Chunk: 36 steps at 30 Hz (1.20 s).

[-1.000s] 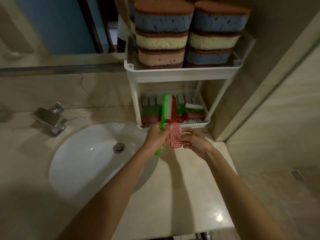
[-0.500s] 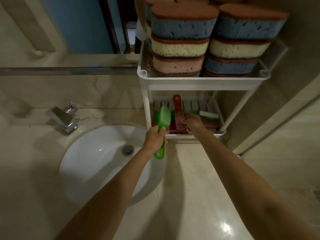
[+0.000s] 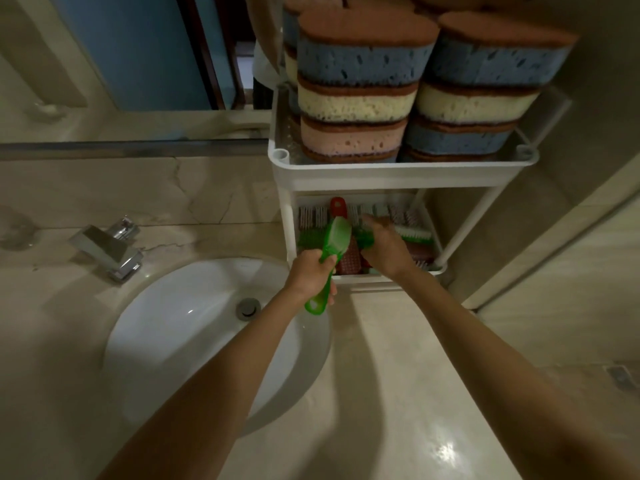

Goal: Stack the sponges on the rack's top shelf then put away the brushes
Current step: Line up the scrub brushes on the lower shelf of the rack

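1. A second ago you held both brushes over the desk [image 3: 381, 393], short of the rack [image 3: 398, 176]. Now your right hand [image 3: 382, 249] is inside the lower shelf [image 3: 388, 279], and the red brush [image 3: 346, 263] lies there among the other brushes [image 3: 414, 233], its handle pointing to the back.
2. Your hands are apart. Your left hand [image 3: 311, 276] is clamped round the handle of the green brush [image 3: 334, 244], head tipped toward the shelf opening. I cannot tell whether your right hand grips anything or just rests on the pile.
3. The sponges [image 3: 360, 98] sit in piles on the top shelf, so that part looks done. The green brush seems to be the last one out.
4. The lower shelf is crowded, the top shelf overhangs it, and your right hand fills the opening, so clear it first. The sink [image 3: 180, 341] and faucet [image 3: 107, 247] lie to the left, out of the way.
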Each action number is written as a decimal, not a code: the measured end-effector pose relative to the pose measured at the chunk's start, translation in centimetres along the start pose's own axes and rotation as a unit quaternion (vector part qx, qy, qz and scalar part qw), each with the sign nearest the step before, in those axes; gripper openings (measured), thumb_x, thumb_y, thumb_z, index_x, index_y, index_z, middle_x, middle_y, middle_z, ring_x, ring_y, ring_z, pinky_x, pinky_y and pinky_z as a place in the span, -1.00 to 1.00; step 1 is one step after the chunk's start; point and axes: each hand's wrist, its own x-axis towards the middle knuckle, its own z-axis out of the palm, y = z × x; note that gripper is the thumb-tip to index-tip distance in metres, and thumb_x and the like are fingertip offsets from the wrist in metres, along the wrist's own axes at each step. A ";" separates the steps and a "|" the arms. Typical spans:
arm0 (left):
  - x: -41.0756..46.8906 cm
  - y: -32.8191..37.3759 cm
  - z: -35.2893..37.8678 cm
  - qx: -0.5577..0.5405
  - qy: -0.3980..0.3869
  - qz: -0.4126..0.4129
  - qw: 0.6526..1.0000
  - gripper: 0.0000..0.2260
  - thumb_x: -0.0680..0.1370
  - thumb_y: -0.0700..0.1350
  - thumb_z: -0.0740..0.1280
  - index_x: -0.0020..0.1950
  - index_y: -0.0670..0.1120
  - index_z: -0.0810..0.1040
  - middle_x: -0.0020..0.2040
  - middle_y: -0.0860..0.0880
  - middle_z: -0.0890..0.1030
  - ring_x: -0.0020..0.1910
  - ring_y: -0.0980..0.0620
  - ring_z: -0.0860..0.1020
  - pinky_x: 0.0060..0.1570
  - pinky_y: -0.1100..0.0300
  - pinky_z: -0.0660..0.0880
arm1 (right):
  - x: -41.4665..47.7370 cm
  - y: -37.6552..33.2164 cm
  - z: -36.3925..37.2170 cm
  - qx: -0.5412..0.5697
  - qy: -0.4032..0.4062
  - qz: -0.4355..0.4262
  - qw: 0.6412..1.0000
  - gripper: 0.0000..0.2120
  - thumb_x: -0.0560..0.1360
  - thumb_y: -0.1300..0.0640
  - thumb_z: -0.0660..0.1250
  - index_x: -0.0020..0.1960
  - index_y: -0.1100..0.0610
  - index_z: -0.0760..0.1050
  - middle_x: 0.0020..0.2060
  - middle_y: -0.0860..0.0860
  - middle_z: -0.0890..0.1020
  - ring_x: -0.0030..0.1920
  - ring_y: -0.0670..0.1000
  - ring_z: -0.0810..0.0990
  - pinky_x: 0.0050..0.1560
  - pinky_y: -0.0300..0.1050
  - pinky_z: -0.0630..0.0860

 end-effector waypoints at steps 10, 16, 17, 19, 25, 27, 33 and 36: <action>2.6 4.5 -0.1 0.237 -0.111 0.064 0.963 -0.78 0.56 -0.07 0.29 -0.24 -0.16 0.48 -0.29 -0.12 0.57 -0.31 -0.01 0.54 -0.25 0.18 0.46 | -0.4 0.5 -2.8 -0.187 -0.095 -0.163 0.964 -0.75 0.41 0.12 0.38 0.07 0.14 0.55 0.02 0.10 0.64 0.09 0.14 0.55 0.18 -0.08 0.36; 4.2 3.5 0.2 -0.072 0.088 0.017 0.993 -0.78 0.59 0.00 0.19 0.09 -0.09 0.52 0.10 -0.19 0.58 0.12 -0.14 0.54 0.22 -0.04 0.47 | -1.6 2.4 -2.6 -0.118 -0.045 0.044 0.991 -0.49 0.43 0.05 0.38 0.36 0.10 0.39 0.17 0.19 0.57 0.24 0.20 0.47 0.19 0.00 0.45; 4.4 3.1 0.4 -0.105 0.101 0.009 0.989 -0.84 0.58 -0.01 0.21 0.01 -0.05 0.53 0.12 -0.19 0.58 0.15 -0.16 0.54 0.23 -0.09 0.46 | -1.5 2.5 -2.3 -0.096 -0.025 0.066 0.993 -0.49 0.43 0.03 0.38 0.34 0.12 0.40 0.15 0.19 0.59 0.20 0.21 0.50 0.17 0.01 0.47; 4.4 2.7 0.6 -0.100 0.108 -0.004 0.989 -0.91 0.57 -0.08 0.25 -0.04 -0.07 0.52 0.08 -0.18 0.57 0.16 -0.17 0.53 0.21 -0.09 0.48 | -0.9 2.4 -1.6 -0.051 0.007 0.106 0.993 -0.54 0.43 0.00 0.38 0.27 0.16 0.46 0.08 0.18 0.63 0.11 0.19 0.57 0.10 -0.02 0.51; 4.8 2.2 1.1 0.025 0.047 0.008 0.999 -0.74 0.56 -0.26 0.21 0.25 -0.22 0.45 0.19 -0.20 0.54 0.17 -0.16 0.52 0.12 0.06 0.48 | 1.1 1.2 -0.1 0.029 0.015 0.219 0.975 -0.60 0.46 -0.05 0.33 0.11 0.25 0.50 0.01 0.18 0.61 0.03 0.17 0.60 0.08 0.03 0.55; 4.9 2.0 1.6 0.046 0.011 0.007 0.999 -0.71 0.57 -0.24 0.20 0.30 -0.20 0.42 0.21 -0.20 0.54 0.18 -0.16 0.52 0.15 0.04 0.49 | 1.5 1.0 0.3 0.010 0.006 0.228 0.974 -0.59 0.47 -0.08 0.32 0.10 0.25 0.49 0.03 0.19 0.61 0.05 0.18 0.59 0.09 0.03 0.54; 5.4 1.1 2.5 0.056 -0.019 0.001 0.998 -0.66 0.57 -0.30 0.16 0.36 -0.19 0.38 0.28 -0.22 0.49 0.26 -0.15 0.47 0.27 -0.06 0.43 | 1.4 0.9 1.0 -0.011 0.000 0.220 0.975 -0.62 0.49 -0.05 0.32 0.10 0.26 0.48 0.03 0.17 0.61 0.06 0.16 0.59 0.09 0.00 0.52; 5.5 1.0 2.7 0.081 -0.019 0.012 0.996 -0.59 0.58 -0.29 0.14 0.44 -0.12 0.28 0.35 -0.16 0.43 0.32 -0.13 0.42 0.32 -0.06 0.39 | 0.8 0.9 1.4 -0.015 0.015 0.198 0.980 -0.62 0.49 -0.02 0.33 0.13 0.26 0.48 0.05 0.19 0.61 0.07 0.18 0.60 0.09 0.01 0.54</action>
